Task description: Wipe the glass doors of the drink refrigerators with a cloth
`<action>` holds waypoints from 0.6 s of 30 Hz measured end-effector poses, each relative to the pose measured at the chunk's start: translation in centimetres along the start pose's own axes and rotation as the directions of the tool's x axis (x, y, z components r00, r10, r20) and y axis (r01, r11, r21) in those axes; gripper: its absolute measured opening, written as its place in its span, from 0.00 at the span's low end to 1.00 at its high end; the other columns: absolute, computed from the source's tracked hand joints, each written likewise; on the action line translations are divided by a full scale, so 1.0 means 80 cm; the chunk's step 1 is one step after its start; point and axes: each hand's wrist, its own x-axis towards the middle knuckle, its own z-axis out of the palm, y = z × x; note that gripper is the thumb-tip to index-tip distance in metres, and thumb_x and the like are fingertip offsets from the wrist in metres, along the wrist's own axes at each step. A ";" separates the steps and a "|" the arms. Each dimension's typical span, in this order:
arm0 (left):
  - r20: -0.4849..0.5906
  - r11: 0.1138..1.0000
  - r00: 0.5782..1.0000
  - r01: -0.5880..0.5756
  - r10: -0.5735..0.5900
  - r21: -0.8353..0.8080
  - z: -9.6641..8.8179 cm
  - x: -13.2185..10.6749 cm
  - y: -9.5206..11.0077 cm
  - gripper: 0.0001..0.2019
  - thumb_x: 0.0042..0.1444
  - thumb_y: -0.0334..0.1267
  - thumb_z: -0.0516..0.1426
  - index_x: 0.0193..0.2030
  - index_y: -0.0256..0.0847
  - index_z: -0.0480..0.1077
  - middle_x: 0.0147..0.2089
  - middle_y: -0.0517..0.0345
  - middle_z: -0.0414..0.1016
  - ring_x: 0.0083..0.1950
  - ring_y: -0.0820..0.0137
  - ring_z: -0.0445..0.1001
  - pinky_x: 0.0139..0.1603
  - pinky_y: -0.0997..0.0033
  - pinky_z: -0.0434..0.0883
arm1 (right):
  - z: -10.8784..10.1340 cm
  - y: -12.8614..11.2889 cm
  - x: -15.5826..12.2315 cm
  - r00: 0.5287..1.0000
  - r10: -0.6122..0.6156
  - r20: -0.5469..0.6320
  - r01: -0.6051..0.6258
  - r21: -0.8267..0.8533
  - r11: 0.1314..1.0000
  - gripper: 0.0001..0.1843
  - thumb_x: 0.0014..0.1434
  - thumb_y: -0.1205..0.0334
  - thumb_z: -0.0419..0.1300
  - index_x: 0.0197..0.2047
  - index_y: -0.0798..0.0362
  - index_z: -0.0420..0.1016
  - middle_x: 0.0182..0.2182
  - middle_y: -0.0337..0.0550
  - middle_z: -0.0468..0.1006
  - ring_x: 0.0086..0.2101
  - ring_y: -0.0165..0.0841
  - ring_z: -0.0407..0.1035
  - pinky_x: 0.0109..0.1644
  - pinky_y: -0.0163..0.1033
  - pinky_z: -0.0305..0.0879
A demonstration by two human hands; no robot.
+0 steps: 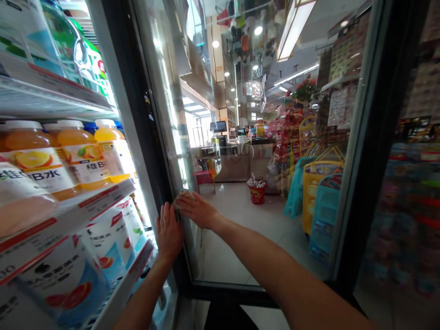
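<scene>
A glass door (237, 247) with a dark frame stands open beside a lit drinks cooler. My left hand (170, 233) lies against the black door frame (151, 119) on the cooler side, its fingers stretched upward and close together. Just right of it, my right hand (197, 210) reaches across and lies flat at the edge of the glass, fingers extended toward the frame. A dull brownish patch shows at the right fingertips; whether it is a thin cloth or a reflection is unclear.
Bottles of orange drink (82, 158) and white-and-blue pouches (110, 243) fill the shelves at left. Through the glass appear a red bucket (257, 192), a counter (233, 165) and yellow and blue plastic racks (311, 192). Another dark frame post (369, 151) stands at right.
</scene>
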 end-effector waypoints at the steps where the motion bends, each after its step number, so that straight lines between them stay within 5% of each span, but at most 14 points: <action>1: 0.004 1.000 1.000 0.006 -0.006 -0.004 0.000 0.003 0.001 0.26 0.61 0.35 0.42 0.66 0.30 0.49 0.67 0.35 0.53 0.69 0.57 0.48 0.65 0.46 0.52 | -0.005 0.005 0.001 0.998 -0.056 0.027 0.056 -0.001 0.998 0.18 0.64 0.65 0.48 0.56 0.51 0.66 0.61 0.40 0.63 0.62 0.33 0.53 0.67 0.50 0.50; 4: 0.025 1.000 0.999 0.022 -0.022 -0.018 -0.002 0.017 0.009 0.26 0.60 0.34 0.43 0.66 0.30 0.50 0.67 0.37 0.53 0.70 0.59 0.47 0.67 0.49 0.50 | -0.027 0.031 0.005 0.997 -0.076 0.019 0.076 -0.014 0.997 0.19 0.64 0.65 0.48 0.57 0.50 0.66 0.62 0.40 0.62 0.63 0.35 0.51 0.67 0.51 0.48; 8: 0.059 0.999 0.998 0.010 -0.007 -0.038 -0.009 0.046 0.025 0.27 0.59 0.34 0.43 0.66 0.31 0.49 0.68 0.39 0.51 0.70 0.59 0.45 0.67 0.48 0.49 | -0.059 0.068 0.005 0.979 0.163 -0.123 -0.172 -0.063 0.983 0.22 0.65 0.67 0.44 0.61 0.53 0.59 0.65 0.47 0.54 0.65 0.42 0.45 0.66 0.61 0.45; 14: 0.037 0.998 0.999 0.009 -0.007 -0.060 -0.023 0.095 0.054 0.28 0.57 0.33 0.44 0.65 0.28 0.51 0.68 0.38 0.50 0.70 0.58 0.46 0.67 0.48 0.49 | -0.091 0.098 -0.042 0.999 -0.017 -0.038 0.013 -0.094 0.995 0.22 0.62 0.66 0.49 0.60 0.51 0.62 0.64 0.45 0.58 0.63 0.39 0.50 0.66 0.56 0.46; 18: 0.030 0.998 1.000 0.001 0.001 -0.070 -0.029 0.116 0.077 0.28 0.58 0.36 0.44 0.65 0.28 0.51 0.69 0.39 0.48 0.70 0.58 0.45 0.68 0.49 0.47 | -0.114 0.120 -0.072 0.946 0.253 -0.204 -0.286 -0.156 0.945 0.26 0.63 0.67 0.47 0.64 0.49 0.55 0.66 0.47 0.52 0.65 0.41 0.44 0.66 0.61 0.41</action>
